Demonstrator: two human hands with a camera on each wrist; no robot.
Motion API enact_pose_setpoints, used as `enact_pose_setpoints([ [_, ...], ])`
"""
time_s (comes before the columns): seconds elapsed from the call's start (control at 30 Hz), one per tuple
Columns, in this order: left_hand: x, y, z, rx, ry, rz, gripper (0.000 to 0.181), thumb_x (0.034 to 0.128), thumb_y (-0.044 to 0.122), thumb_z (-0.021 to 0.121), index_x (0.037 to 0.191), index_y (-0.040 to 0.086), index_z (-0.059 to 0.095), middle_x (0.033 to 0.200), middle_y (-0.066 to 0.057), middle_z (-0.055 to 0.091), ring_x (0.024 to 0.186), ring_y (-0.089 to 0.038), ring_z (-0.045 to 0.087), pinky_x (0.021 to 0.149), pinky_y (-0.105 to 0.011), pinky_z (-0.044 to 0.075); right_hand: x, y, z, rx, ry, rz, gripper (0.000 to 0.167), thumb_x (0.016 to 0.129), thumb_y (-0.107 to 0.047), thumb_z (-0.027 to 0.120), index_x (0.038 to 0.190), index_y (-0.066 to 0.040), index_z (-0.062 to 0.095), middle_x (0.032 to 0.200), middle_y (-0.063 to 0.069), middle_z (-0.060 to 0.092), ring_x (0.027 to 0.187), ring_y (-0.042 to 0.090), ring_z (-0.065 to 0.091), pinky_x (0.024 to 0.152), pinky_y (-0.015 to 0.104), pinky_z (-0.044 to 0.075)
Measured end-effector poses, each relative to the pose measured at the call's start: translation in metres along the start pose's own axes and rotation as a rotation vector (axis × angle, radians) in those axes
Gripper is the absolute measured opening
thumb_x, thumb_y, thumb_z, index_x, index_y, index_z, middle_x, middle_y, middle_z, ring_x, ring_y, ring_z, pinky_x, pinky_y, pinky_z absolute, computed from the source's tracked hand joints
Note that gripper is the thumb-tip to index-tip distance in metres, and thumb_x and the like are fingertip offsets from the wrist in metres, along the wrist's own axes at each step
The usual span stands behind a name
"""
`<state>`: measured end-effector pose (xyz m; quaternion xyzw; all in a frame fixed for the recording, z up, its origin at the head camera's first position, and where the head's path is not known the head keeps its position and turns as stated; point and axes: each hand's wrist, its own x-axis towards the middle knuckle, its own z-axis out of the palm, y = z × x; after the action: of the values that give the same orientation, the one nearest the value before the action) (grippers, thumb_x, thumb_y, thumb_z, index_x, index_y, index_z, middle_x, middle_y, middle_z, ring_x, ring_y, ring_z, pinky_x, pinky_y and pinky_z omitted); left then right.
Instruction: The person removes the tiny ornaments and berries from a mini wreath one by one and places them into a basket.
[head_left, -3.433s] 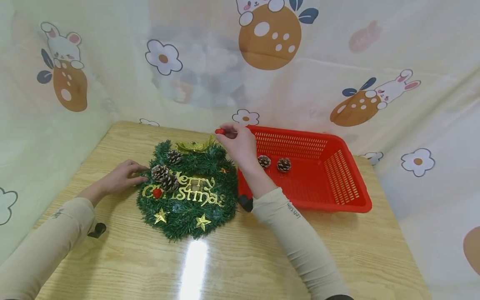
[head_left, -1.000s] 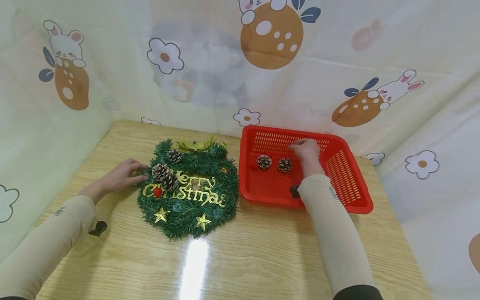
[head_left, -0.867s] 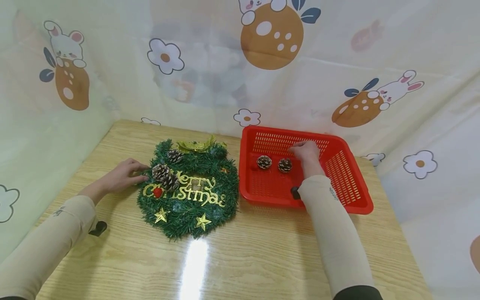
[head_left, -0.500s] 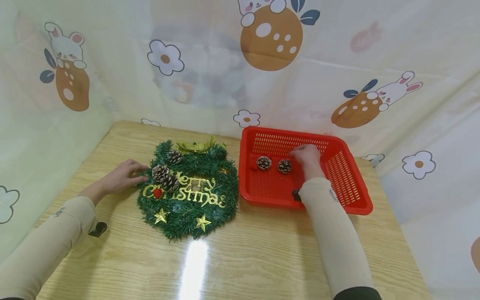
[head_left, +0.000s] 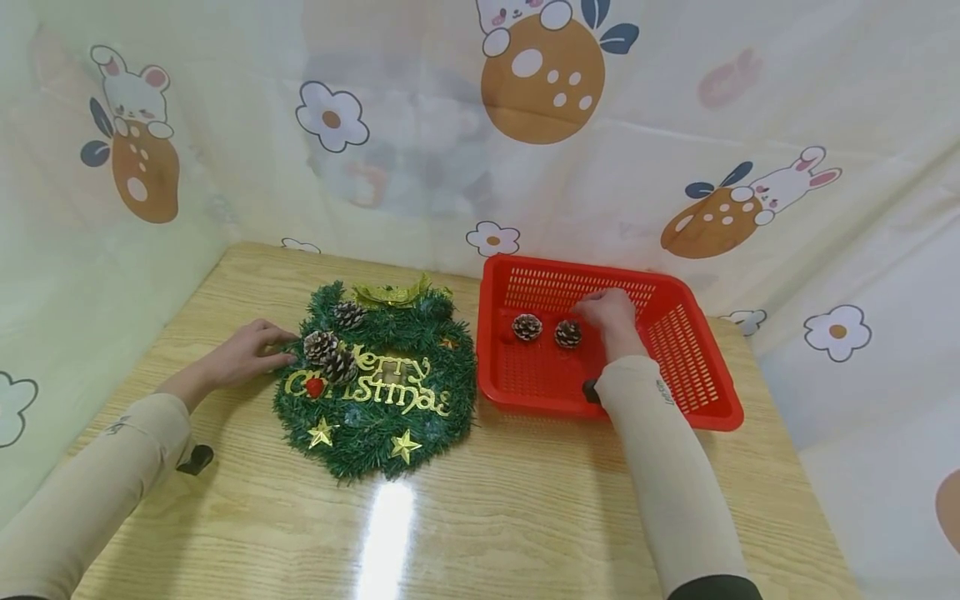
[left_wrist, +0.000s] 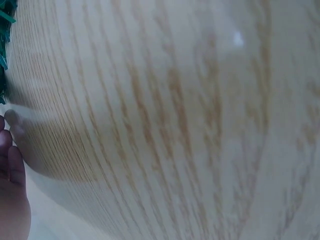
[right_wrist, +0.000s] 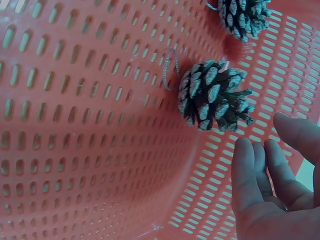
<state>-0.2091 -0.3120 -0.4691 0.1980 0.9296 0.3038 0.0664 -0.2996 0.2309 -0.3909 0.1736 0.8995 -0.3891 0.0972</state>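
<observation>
My right hand (head_left: 611, 317) reaches into the red plastic basket (head_left: 733, 400), thumb and fingers apart with nothing between them in the right wrist view. Just beyond its fingertips sits a frosted pine cone (right_wrist: 215, 95) with a thin loop of string. A second pine cone (head_left: 527, 327) lies to its left in the basket. My left hand (head_left: 243, 354) rests by the left edge of a green Christmas wreath (head_left: 367, 446), fingertips at its needles. The wreath carries gold "Merry Christmas" lettering (head_left: 401, 393), several pine cones (head_left: 320, 345), a red ornament (head_left: 314, 387) and gold stars (head_left: 406, 447).
Basket and wreath stand side by side on a wooden table (head_left: 480, 517). Behind and at the sides hangs a printed curtain (head_left: 420, 125). A gold bow (head_left: 390, 293) tops the wreath. The basket's raised walls surround the right hand.
My right hand, which held a small red ornament above the wreath's upper right, has moved right into the basket and no longer holds it. Lately it shifted slightly; the left hand stayed put.
</observation>
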Motion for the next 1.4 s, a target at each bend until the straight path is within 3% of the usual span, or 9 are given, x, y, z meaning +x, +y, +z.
enact_pose_setpoints([
  [0.27, 0.000, -0.001, 0.000, 0.001, -0.003, 0.004, 0.044, 0.0959, 0.019, 0.064, 0.130, -0.008, 0.056, 0.118, -0.027, 0.051, 0.108, -0.040, 0.049, 0.092, -0.059, 0.041, -0.004, -0.008, -0.003, 0.047, 0.034, -0.066, 0.042, 0.096, -0.027, 0.061, 0.131, -0.004, 0.059, 0.133, 0.015, 0.053, 0.117, 0.033, 0.048, 0.099, 0.046, 0.044],
  [0.67, 0.001, -0.001, 0.001, 0.005, -0.001, 0.000, 0.045, 0.0961, 0.020, 0.064, 0.130, -0.007, 0.056, 0.119, -0.026, 0.051, 0.109, -0.040, 0.048, 0.092, -0.059, 0.041, -0.023, -0.033, -0.005, 0.143, 0.069, -0.162, 0.047, 0.094, -0.031, 0.065, 0.131, -0.004, 0.057, 0.135, 0.014, 0.052, 0.118, 0.031, 0.046, 0.100, 0.046, 0.042],
  [0.93, 0.002, -0.003, 0.002, 0.004, 0.001, 0.003, 0.045, 0.0959, 0.021, 0.064, 0.130, -0.007, 0.056, 0.119, -0.026, 0.051, 0.109, -0.040, 0.048, 0.092, -0.060, 0.041, -0.037, -0.050, 0.004, 0.145, 0.083, -0.253, 0.047, 0.092, -0.031, 0.068, 0.131, -0.005, 0.059, 0.128, 0.012, 0.057, 0.114, 0.029, 0.050, 0.099, 0.044, 0.044],
  [1.13, 0.002, -0.005, 0.003, 0.003, 0.001, 0.002, 0.045, 0.0956, 0.021, 0.065, 0.130, -0.007, 0.056, 0.118, -0.026, 0.051, 0.108, -0.039, 0.049, 0.091, -0.059, 0.042, -0.061, -0.066, 0.015, 0.160, 0.042, -0.323, 0.050, 0.092, -0.030, 0.068, 0.135, -0.008, 0.055, 0.130, 0.010, 0.056, 0.115, 0.028, 0.051, 0.098, 0.043, 0.047],
  [1.4, 0.001, -0.007, 0.004, 0.001, 0.007, 0.003, 0.045, 0.0955, 0.020, 0.065, 0.130, -0.007, 0.055, 0.118, -0.026, 0.051, 0.108, -0.039, 0.048, 0.091, -0.060, 0.041, -0.098, -0.088, 0.039, 0.182, -0.043, -0.500, 0.047, 0.091, -0.030, 0.070, 0.132, -0.010, 0.058, 0.128, 0.008, 0.059, 0.114, 0.023, 0.054, 0.094, 0.040, 0.048],
])
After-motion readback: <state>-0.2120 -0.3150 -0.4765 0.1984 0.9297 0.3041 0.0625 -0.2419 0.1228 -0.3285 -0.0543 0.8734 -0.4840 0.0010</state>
